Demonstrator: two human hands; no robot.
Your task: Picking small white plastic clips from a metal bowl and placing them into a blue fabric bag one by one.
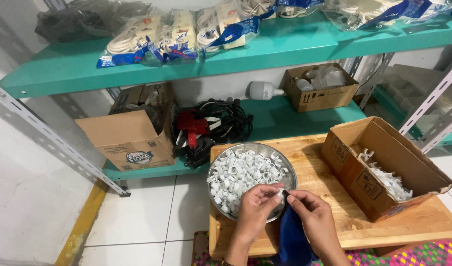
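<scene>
A turquoise metal shelf (285,47) carries clear packets with blue labels (152,42). On the low wooden counter (329,197) sit an open brown cardboard box (378,167) and a round steel bowl of white plastic clips (245,172). Above the bowl's near rim, left hand (255,207) and right hand (312,214) each pinch one white clip (281,192) over a blue cloth (291,236).

You have one view only, from your head, looking steeply down and forward over the pale wooden board (334,197) close below you, toward the teal metal shelves (285,44) a little farther off.
</scene>
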